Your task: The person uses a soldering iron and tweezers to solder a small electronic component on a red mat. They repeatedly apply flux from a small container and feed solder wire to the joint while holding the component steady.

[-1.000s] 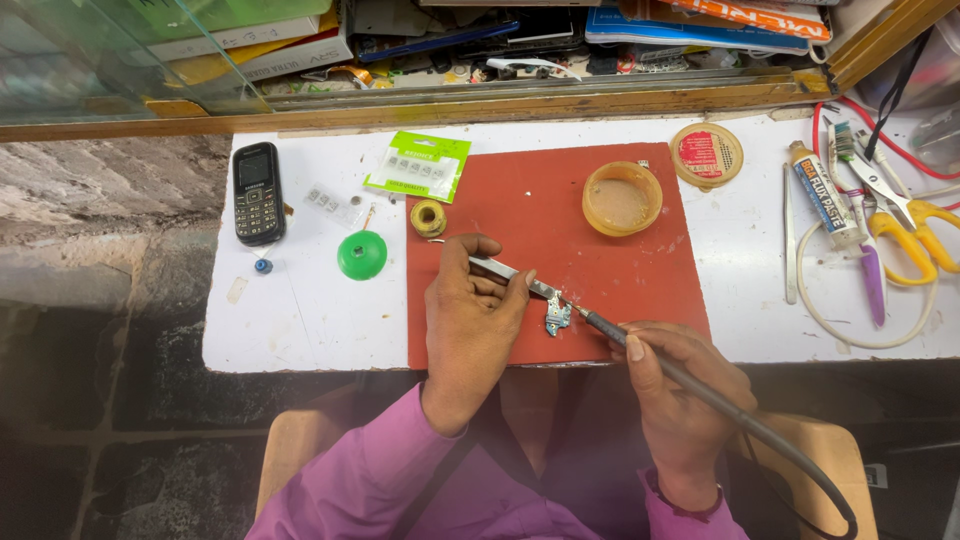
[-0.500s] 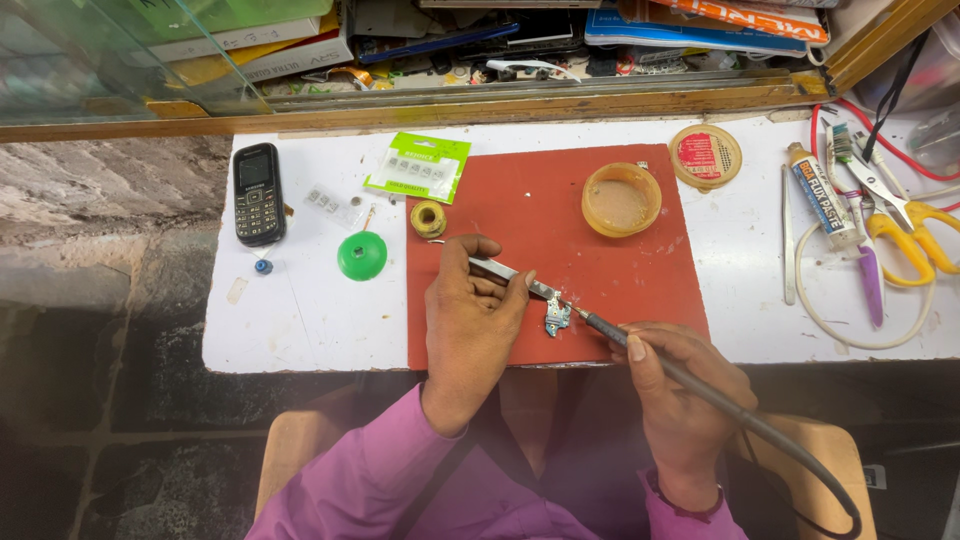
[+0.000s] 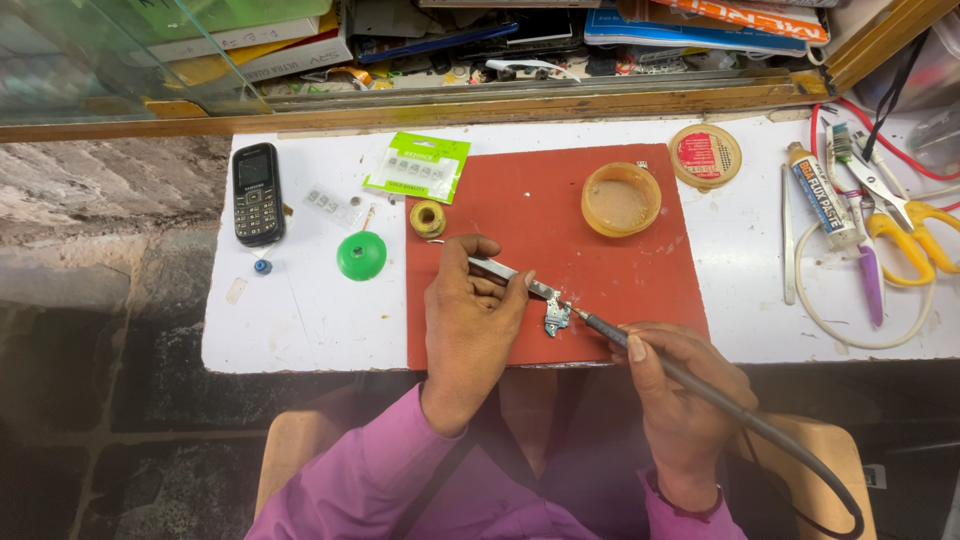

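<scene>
My left hand (image 3: 470,320) grips metal tweezers (image 3: 505,271), whose tip pins a small metal circuit part (image 3: 556,317) on the red mat (image 3: 540,215). My right hand (image 3: 680,385) holds a dark soldering iron (image 3: 640,355) like a pen. Its tip touches the right side of the small part. The iron's black cable (image 3: 800,460) trails off to the lower right.
An open round yellow tin (image 3: 621,200) sits on the mat, and a red-topped tin (image 3: 705,156) lies behind it. A solder coil (image 3: 428,218), green cap (image 3: 361,256), green packet (image 3: 417,167) and black phone (image 3: 257,193) lie left. A tube (image 3: 820,195) and yellow-handled scissors (image 3: 905,225) lie right.
</scene>
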